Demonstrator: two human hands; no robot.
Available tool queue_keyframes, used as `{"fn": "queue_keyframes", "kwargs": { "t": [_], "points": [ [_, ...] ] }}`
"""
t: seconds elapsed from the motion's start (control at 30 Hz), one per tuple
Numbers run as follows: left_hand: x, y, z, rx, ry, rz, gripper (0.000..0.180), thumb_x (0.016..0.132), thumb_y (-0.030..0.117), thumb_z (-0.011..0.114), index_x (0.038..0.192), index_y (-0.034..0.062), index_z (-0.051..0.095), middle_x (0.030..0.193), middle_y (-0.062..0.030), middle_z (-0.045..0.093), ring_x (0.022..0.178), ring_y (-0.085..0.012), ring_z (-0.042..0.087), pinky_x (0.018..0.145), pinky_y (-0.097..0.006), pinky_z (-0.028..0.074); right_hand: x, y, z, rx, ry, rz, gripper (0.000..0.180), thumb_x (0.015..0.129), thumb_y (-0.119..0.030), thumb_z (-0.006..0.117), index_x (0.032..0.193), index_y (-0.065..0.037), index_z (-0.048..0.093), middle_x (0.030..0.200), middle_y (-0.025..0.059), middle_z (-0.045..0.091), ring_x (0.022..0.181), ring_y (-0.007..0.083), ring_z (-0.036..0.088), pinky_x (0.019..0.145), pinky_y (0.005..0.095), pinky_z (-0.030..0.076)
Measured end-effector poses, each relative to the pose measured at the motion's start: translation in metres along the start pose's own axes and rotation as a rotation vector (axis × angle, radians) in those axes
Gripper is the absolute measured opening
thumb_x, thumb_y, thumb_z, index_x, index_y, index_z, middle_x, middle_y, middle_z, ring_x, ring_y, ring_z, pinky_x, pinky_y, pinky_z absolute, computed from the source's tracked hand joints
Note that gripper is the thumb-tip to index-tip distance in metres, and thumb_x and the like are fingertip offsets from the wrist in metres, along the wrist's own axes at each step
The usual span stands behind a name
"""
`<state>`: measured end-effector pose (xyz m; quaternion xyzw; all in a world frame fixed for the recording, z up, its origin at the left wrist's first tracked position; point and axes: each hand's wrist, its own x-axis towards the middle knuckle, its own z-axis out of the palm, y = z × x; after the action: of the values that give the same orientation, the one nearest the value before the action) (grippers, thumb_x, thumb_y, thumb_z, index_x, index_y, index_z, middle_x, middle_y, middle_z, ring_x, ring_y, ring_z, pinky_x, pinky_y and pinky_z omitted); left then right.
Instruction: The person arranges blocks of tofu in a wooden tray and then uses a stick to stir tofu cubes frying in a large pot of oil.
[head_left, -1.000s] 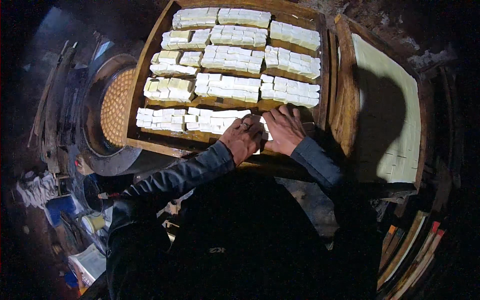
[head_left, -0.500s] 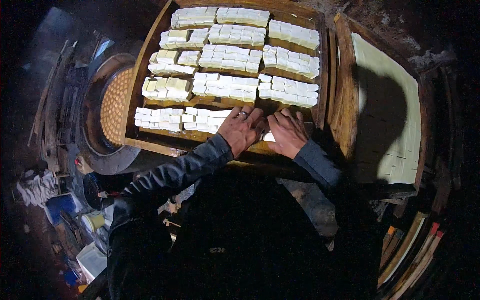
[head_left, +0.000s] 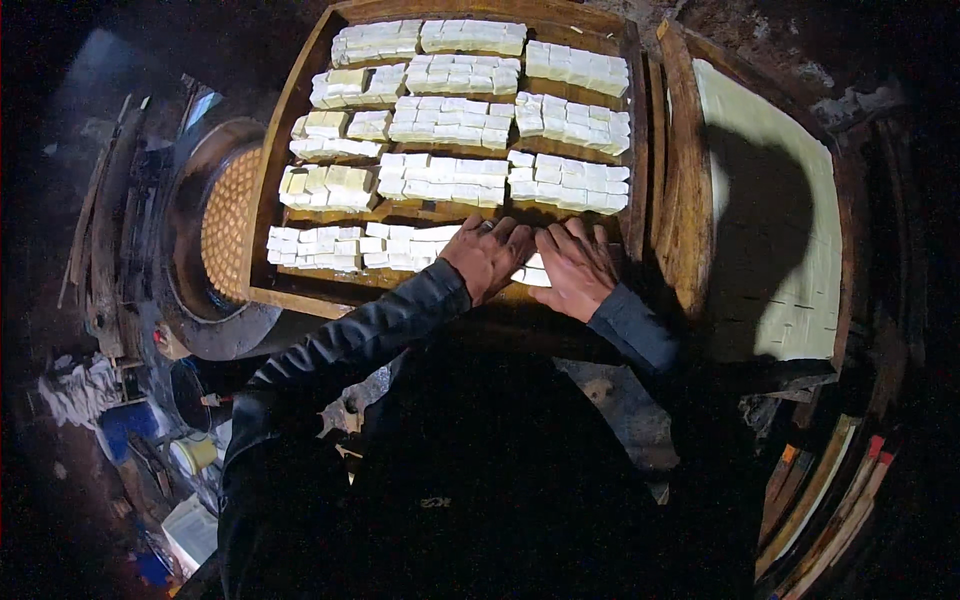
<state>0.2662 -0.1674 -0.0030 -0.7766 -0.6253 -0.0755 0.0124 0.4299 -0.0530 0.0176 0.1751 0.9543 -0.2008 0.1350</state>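
Observation:
In a wooden tray (head_left: 296, 302) lie several rows of white tofu blocks (head_left: 445, 180), pressed together in groups. At the right end of the nearest row, my left hand (head_left: 487, 262) has its fingers curled down over the tofu, against the group beside it. My right hand (head_left: 577, 268) grips the same end from the other side, thumb toward me and fingers bent over the far side. Between the two hands a strip of white tofu (head_left: 533, 272) shows. My palms and fingers cover the rest of it.
Left of the tray stands a round pan (head_left: 228, 222) filled with small orange-brown pieces. On the right, a wooden frame (head_left: 690, 190) holds a pale slab (head_left: 810, 290) scored with cuts, partly in shadow. Wooden sticks (head_left: 835, 510) lie lower right; a pale tub (head_left: 190, 535) sits lower left.
The view has shifted slightly. Both hands stay at the same end of the near row, and a bit more white tofu shows between them.

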Motion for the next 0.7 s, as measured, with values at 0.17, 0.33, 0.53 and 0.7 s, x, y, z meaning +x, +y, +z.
{"fn": "queue_keyframes", "kwargs": {
  "t": [0.17, 0.33, 0.53, 0.7],
  "points": [
    [0.002, -0.002, -0.001, -0.011, -0.103, 0.000, 0.050, 0.082, 0.020, 0.056, 0.129, 0.0065, 0.048, 0.132, -0.0097, 0.047, 0.116, -0.0252, 0.048, 0.087, -0.041, 0.040, -0.003, 0.008, -0.001, -0.120, 0.268, -0.116, 0.076, 0.067, -0.036, 0.076, 0.125, 0.003, 0.045, 0.125, 0.0170, 0.048, 0.116, 0.0346, 0.042, 0.094, 0.0536, 0.033],
    [-0.007, 0.007, 0.002, -0.018, -0.012, -0.154, 0.057, 0.083, 0.030, 0.055, 0.137, 0.0142, 0.043, 0.135, -0.0124, 0.047, 0.123, -0.0282, 0.045, 0.091, -0.050, 0.038, -0.011, -0.005, -0.028, -0.064, 0.202, -0.105, 0.083, 0.065, -0.038, 0.078, 0.130, 0.001, 0.043, 0.130, 0.0177, 0.045, 0.120, 0.0353, 0.040, 0.097, 0.0502, 0.032],
    [-0.063, 0.013, -0.072, -0.258, 0.130, -0.413, 0.082, 0.079, 0.038, 0.068, 0.145, 0.0146, 0.028, 0.139, -0.0140, 0.040, 0.128, -0.0325, 0.041, 0.098, -0.055, 0.031, -0.036, -0.038, -0.047, 0.145, 0.301, -0.191, 0.073, 0.073, -0.018, 0.075, 0.134, 0.001, 0.040, 0.133, 0.0229, 0.043, 0.122, 0.0395, 0.040, 0.103, 0.0466, 0.032],
    [-0.193, 0.019, -0.119, -0.485, 0.465, -0.623, 0.058, 0.085, 0.029, 0.064, 0.134, 0.0070, 0.041, 0.126, -0.0158, 0.052, 0.117, -0.0312, 0.050, 0.096, -0.047, 0.036, -0.063, -0.051, 0.021, 0.508, 0.657, -0.204, 0.054, 0.084, -0.011, 0.063, 0.133, -0.001, 0.043, 0.128, 0.0163, 0.048, 0.116, 0.0306, 0.049, 0.099, 0.0360, 0.039]
  ]
}}
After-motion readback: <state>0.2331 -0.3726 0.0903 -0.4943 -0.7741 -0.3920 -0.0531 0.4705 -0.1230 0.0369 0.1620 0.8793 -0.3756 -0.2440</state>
